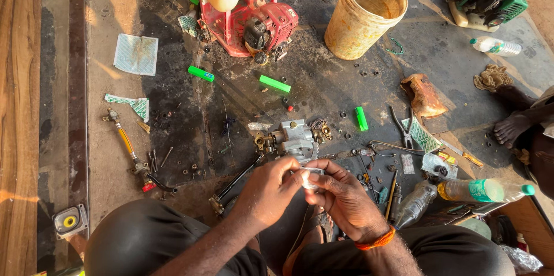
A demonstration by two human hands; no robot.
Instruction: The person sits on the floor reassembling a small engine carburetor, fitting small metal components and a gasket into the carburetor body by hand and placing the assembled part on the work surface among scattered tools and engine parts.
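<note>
Packets, wrappers and bottle labels on the floor around you

A flat pale blue-green packet [136, 54] lies far to your left, with a torn green-and-white wrapper [131, 103] below it. Another green-and-white wrapper [424, 135] sits to your right beside the pliers, and a small clear plastic bag [434, 164] lies just below that. The plastic bottle [483, 190] lying at your right has a green label band, and the clear bottle [495, 46] farther off has a pale one.
</note>
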